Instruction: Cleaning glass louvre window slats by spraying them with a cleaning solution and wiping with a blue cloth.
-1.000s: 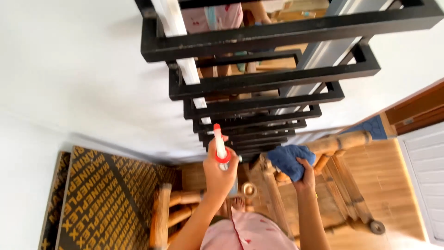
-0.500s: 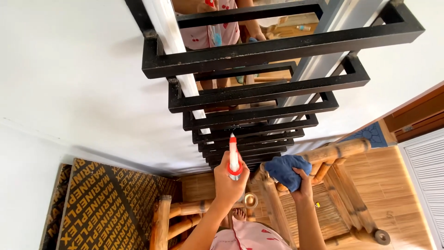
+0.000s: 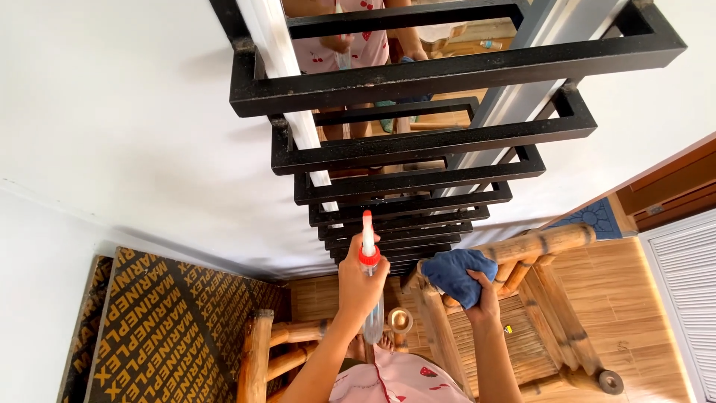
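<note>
My left hand [image 3: 359,287] grips a clear spray bottle [image 3: 368,257] with a red and white nozzle, held upright and aimed at the black metal window bars [image 3: 418,145] in front of me. Beside it, my right hand [image 3: 483,297] clutches a crumpled blue cloth [image 3: 456,273], which rests against the top rail of a bamboo chair [image 3: 522,246]. The glass behind the bars mirrors a person in a pink patterned top. Both hands sit just below the lowest bars.
Bamboo furniture [image 3: 257,351] stands on the wooden floor [image 3: 634,328] below me. A dark plywood board with yellow lettering [image 3: 164,321] leans at the lower left against the white wall [image 3: 112,127]. A white louvred door [image 3: 686,283] is at the right edge.
The view has tilted so the bars fill more of the frame. My left hand with the spray bottle has shifted slightly right and closer to the bars. The right hand keeps the cloth on the bamboo rail.
</note>
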